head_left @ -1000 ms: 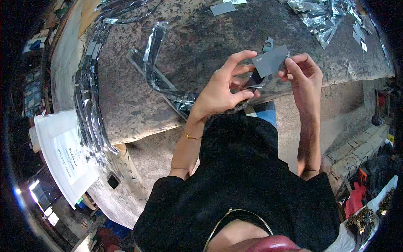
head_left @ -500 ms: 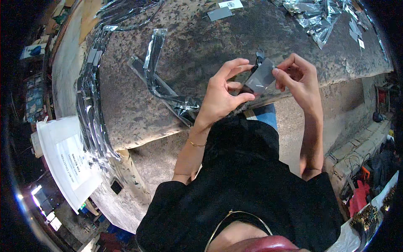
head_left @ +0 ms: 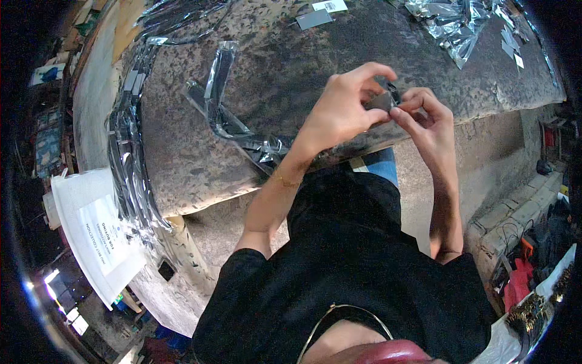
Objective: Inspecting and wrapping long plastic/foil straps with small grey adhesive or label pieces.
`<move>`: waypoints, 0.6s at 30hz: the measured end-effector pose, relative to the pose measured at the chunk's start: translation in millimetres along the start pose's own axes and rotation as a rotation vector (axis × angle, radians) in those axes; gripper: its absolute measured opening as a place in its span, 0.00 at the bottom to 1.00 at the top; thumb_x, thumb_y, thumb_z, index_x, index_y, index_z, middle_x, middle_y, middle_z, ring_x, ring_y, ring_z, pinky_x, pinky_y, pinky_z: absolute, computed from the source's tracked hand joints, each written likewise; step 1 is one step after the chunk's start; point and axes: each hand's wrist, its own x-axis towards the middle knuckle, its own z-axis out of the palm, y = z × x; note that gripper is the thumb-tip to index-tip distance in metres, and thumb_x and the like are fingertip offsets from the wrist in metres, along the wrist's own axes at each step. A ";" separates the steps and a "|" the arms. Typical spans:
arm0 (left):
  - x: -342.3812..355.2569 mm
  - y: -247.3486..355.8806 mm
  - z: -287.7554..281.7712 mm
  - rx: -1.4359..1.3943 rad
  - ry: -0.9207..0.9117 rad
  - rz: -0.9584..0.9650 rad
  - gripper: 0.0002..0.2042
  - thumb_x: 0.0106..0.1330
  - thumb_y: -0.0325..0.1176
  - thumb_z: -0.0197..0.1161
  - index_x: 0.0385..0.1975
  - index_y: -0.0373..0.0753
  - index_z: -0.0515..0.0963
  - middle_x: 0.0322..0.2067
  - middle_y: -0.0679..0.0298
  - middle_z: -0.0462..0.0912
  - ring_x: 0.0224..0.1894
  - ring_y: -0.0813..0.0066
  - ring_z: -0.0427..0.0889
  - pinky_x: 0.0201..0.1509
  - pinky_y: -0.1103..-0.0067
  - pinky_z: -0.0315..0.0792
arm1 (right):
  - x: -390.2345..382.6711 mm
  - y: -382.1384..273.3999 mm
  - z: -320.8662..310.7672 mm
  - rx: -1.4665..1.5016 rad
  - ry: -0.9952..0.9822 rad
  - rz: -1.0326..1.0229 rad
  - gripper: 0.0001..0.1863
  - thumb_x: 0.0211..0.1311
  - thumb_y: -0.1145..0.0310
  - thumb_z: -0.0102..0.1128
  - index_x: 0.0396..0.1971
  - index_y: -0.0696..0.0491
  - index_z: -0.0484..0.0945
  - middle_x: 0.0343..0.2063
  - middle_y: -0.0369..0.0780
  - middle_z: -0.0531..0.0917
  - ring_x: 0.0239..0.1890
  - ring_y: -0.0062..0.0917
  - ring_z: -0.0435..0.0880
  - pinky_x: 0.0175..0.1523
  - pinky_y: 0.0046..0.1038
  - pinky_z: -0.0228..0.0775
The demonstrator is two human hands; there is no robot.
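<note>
A small grey card tag [head_left: 380,103], with a dark hook-like piece [head_left: 392,91] at its upper edge, is held up between my hands above the table's near edge. My left hand [head_left: 347,100] curls round it from the left, thumb and fingers closed on it. Against its right edge, my right hand [head_left: 427,111] pinches with thumb and forefinger. Fingers cover much of the tag. Left of my left wrist, a black belt-like strip in a clear plastic sleeve [head_left: 219,91] lies bent on the table.
Dark mottled cloth covers the table [head_left: 182,176]. Along its left side lie several plastic-sleeved black strips [head_left: 128,151]. A grey card [head_left: 314,20] lies at the far side, and a heap of clear packaging [head_left: 451,30] at far right. A white printed sheet [head_left: 91,224] hangs at left.
My left hand has moved right and up, closing round the card tag. The tag has turned and is now more covered. My right hand has shifted slightly left and still pinches it.
</note>
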 end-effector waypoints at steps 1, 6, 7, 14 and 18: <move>7.3 -0.1 2.2 -0.031 -0.092 0.024 0.28 0.46 0.23 0.70 0.50 0.39 0.70 0.36 0.56 0.81 0.38 0.70 0.83 0.41 0.78 0.76 | -0.4 4.7 -6.4 0.000 -0.008 0.000 0.09 0.53 0.73 0.66 0.23 0.60 0.75 0.39 0.40 0.80 0.39 0.18 0.78 0.39 0.21 0.70; 25.4 -4.1 28.7 0.053 -0.190 0.153 0.30 0.47 0.23 0.69 0.52 0.39 0.65 0.34 0.60 0.79 0.34 0.76 0.81 0.38 0.79 0.75 | 6.0 -0.1 -31.0 -0.343 0.006 -0.284 0.15 0.52 0.68 0.68 0.35 0.59 0.73 0.42 0.42 0.77 0.46 0.26 0.77 0.53 0.28 0.65; 28.4 -11.9 34.0 0.128 -0.136 0.287 0.32 0.46 0.27 0.72 0.52 0.38 0.64 0.34 0.59 0.78 0.35 0.73 0.81 0.39 0.78 0.76 | 8.2 13.5 -40.1 -0.230 -0.121 -0.241 0.17 0.55 0.68 0.66 0.41 0.58 0.71 0.36 0.40 0.79 0.39 0.22 0.77 0.46 0.25 0.68; -39.2 -54.7 19.3 0.624 -0.037 0.219 0.32 0.47 0.42 0.73 0.51 0.37 0.68 0.41 0.56 0.76 0.46 0.58 0.76 0.53 0.68 0.70 | 7.2 51.0 -58.0 -0.049 -0.428 0.212 0.12 0.63 0.69 0.59 0.41 0.62 0.75 0.24 0.32 0.74 0.26 0.14 0.71 0.33 0.20 0.66; -60.8 -69.8 12.2 0.744 -0.060 0.236 0.25 0.49 0.41 0.70 0.47 0.38 0.72 0.39 0.57 0.76 0.44 0.57 0.74 0.49 0.68 0.67 | 3.0 64.5 -63.8 -0.076 -0.615 0.308 0.09 0.63 0.73 0.55 0.39 0.63 0.77 0.24 0.34 0.77 0.28 0.16 0.73 0.34 0.21 0.67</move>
